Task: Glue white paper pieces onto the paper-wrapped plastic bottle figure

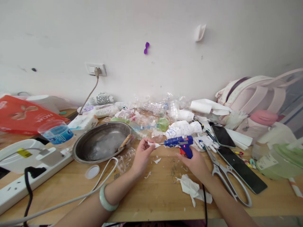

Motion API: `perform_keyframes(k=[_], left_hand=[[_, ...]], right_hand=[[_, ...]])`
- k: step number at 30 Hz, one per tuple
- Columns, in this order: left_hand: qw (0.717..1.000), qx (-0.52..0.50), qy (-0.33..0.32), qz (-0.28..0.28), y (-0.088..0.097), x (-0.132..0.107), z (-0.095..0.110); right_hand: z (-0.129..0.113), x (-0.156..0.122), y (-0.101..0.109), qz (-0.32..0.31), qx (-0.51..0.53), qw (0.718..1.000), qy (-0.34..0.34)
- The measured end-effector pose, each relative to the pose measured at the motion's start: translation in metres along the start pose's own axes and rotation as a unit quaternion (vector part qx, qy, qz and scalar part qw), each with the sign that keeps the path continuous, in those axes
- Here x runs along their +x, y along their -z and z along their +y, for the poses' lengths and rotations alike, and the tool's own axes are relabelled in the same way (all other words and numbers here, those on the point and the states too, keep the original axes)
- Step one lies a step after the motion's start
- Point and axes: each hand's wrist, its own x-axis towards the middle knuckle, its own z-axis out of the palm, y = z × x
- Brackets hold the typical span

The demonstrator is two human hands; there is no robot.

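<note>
My right hand (194,162) is wrapped round the handle of a blue hot glue gun (179,143), whose red light is on and whose nozzle points left. My left hand (142,154) pinches a small white piece (152,144) right at the nozzle tip. Both hands hover just above the wooden table (153,192). A pale green bangle (106,200) sits on my left wrist. White scraps (193,188) lie on the table below the hands.
A metal pan (101,142) sits to the left, beside a white power strip (28,176) with cables. Scissors (227,176) and two dark phones (241,168) lie to the right. Clear plastic bits are heaped at the back, and a pink backpack (255,94) leans on the wall.
</note>
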Motion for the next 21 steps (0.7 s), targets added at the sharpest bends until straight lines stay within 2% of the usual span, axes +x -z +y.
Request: perform_keyframes(k=[13, 21], left_hand=[[1.0, 0.021, -0.005, 0.01, -0.0004, -0.0007, 0.0017], [1.0, 0.022, -0.01, 0.002, 0.0026, 0.0024, -0.0059]], right_hand=[[-0.0005, 0.0003, -0.0004, 0.018, -0.015, 1.0, 0.001], [0.0007, 0.0003, -0.0005, 0.019, -0.006, 1.0, -0.007]])
